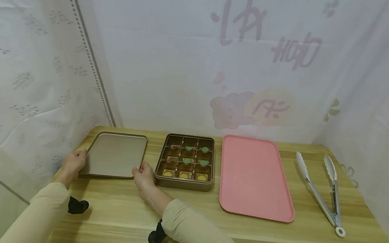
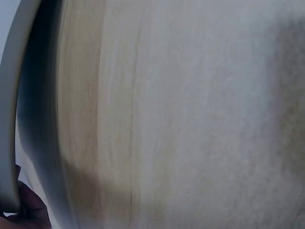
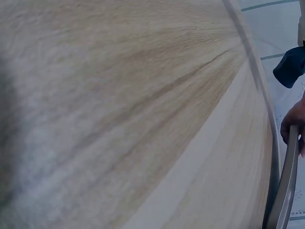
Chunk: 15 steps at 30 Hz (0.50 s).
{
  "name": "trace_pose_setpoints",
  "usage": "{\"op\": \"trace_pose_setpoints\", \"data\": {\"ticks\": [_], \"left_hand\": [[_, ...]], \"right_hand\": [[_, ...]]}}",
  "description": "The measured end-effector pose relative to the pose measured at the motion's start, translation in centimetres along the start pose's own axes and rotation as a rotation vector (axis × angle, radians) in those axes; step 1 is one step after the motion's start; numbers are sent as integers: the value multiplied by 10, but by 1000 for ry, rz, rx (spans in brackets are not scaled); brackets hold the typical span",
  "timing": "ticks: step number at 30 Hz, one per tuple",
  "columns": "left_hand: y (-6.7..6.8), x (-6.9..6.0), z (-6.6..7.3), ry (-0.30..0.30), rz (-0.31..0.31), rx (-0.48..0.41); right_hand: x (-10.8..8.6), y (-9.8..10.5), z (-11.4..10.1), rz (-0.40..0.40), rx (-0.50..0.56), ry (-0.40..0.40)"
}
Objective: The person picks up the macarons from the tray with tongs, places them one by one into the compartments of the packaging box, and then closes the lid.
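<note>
A shallow square gold-brown tray (image 1: 115, 155) is held at the left end of the table. My left hand (image 1: 74, 163) grips its left edge near the front corner, and my right hand (image 1: 144, 177) pinches the right edge near its front corner. The tray's rim (image 2: 8, 109) runs down the left side of the left wrist view, with part of the left hand (image 2: 32, 205) at its lower end. In the right wrist view the left hand (image 3: 294, 119) curls round the tray's edge (image 3: 286, 191). Right-hand fingers are out of sight there.
Beside the right hand stands a brown compartment box (image 1: 183, 184) holding small green, yellow and brownish pieces. Farther right lie a pink tray (image 1: 255, 177) and metal tongs (image 1: 323, 198), spread apart. Fabric with prints (image 1: 186, 59) hangs behind the wooden table (image 1: 119, 223).
</note>
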State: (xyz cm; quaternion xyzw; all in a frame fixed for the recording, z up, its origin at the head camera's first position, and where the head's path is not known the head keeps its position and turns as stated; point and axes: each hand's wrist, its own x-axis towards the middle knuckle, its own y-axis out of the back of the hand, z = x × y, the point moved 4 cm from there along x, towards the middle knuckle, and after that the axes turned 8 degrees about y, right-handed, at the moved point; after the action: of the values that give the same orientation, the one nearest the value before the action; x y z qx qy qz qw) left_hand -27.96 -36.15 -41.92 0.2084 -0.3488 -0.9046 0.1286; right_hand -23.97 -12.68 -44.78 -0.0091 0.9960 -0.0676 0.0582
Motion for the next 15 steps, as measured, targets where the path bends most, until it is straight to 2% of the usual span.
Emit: {"op": "trace_pose_setpoints", "data": {"ticks": [5, 11, 15], "left_hand": [[1, -4, 1, 15, 43, -40], [4, -15, 2, 11, 6, -93], [11, -24, -2, 4, -22, -177]], "right_hand": [[-2, 2, -2, -28, -20, 5], [-4, 3, -3, -41, -49, 12], [-9, 1, -7, -65, -33, 19]]}}
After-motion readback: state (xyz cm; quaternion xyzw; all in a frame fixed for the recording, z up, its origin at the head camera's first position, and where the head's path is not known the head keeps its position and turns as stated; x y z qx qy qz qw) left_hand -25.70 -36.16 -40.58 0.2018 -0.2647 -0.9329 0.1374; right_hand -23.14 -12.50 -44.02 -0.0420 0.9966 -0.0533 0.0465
